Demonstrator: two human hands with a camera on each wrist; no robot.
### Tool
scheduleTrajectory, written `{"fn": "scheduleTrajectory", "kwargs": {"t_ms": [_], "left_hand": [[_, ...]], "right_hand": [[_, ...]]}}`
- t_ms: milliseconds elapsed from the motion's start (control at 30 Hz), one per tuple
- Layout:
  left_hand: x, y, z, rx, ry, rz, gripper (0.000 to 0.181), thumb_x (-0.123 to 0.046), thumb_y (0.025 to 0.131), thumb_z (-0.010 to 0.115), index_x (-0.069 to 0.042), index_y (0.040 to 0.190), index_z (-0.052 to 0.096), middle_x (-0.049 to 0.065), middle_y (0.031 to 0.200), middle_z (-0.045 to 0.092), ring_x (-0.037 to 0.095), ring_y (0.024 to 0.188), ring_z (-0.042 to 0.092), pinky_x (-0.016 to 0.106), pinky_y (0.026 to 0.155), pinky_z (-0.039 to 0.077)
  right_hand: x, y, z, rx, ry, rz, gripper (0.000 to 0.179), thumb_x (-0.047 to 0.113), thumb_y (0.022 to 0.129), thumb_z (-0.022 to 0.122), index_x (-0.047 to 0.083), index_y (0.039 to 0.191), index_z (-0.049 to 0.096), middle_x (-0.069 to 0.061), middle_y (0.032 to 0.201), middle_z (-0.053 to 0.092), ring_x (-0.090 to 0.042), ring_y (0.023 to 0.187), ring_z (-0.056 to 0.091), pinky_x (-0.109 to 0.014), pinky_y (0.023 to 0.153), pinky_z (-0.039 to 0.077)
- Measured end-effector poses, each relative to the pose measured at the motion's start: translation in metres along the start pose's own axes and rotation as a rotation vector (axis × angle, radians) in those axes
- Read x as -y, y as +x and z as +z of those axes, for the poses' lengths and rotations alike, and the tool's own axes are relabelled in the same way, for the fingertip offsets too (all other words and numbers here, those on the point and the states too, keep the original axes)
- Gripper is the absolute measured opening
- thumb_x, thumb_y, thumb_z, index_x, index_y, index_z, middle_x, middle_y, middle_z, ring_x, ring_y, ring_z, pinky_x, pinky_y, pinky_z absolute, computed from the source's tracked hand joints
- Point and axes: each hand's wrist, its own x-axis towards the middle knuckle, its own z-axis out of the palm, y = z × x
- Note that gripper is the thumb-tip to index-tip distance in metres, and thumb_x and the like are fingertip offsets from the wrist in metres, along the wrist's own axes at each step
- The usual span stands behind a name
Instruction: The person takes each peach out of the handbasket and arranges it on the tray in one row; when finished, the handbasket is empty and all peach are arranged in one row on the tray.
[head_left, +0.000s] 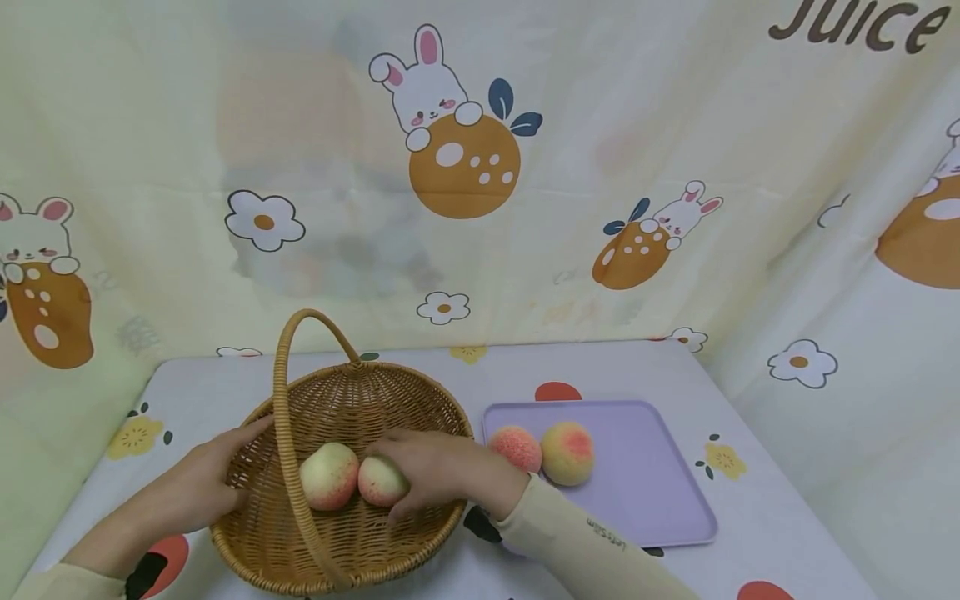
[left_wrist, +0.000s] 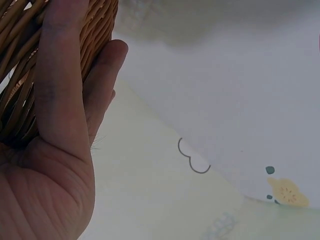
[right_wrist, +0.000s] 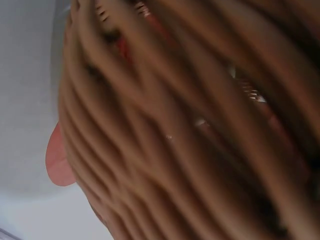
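Our right hand point(head_left: 427, 471) pinches a small pale peach point(head_left: 382, 483) inside the wicker basket point(head_left: 408, 396), thumb on its near side and fingers over its top; we cannot tell whether it touches the bottom. Our left hand point(head_left: 198, 483) grips the basket's left rim. Just left of the pinched fruit lies a larger peach point(head_left: 330, 477), between it and the arched handle point(head_left: 287, 450). To the basket's right, our forearm crosses a lilac tray point(head_left: 637, 475), where a pink peach point(head_left: 517, 448) and a yellow peach point(head_left: 567, 454) sit side by side. Beneath everything spreads a printed tablecloth point(head_left: 757, 508); behind hangs a rabbit-patterned curtain point(head_left: 585, 83).
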Motion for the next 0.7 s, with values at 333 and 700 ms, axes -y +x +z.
{"fn": "scheduleTrajectory", "kwargs": {"t_ms": [333, 700], "left_hand": [[-0.0003, -0.0016, 0.0017, -0.017, -0.014, 0.03, 0.1, 0.01, 0.065, 0.07, 0.002, 0.157, 0.03, 0.036, 0.15, 0.038, 0.056, 0.135, 0.036, 0.055, 0.091, 0.048], [0.0003, -0.0022, 0.0027, -0.035, -0.004, 0.046, 0.1, 0.009, 0.065, 0.071, 0.002, 0.156, 0.032, 0.036, 0.149, 0.039, 0.056, 0.134, 0.038, 0.058, 0.092, 0.046]], "right_hand": [[0.0049, 0.0017, 0.0032, -0.007, 0.045, 0.019, 0.06, 0.033, 0.071, 0.092, 0.025, 0.115, 0.052, 0.011, 0.103, 0.056, -0.004, 0.089, 0.055, -0.023, 0.076, 0.047], [0.01, -0.0011, 0.0033, 0.008, 0.006, 0.004, 0.083, 0.033, 0.062, 0.094, 0.025, 0.136, 0.059, 0.003, 0.132, 0.056, -0.011, 0.114, 0.057, -0.029, 0.092, 0.048]]}}
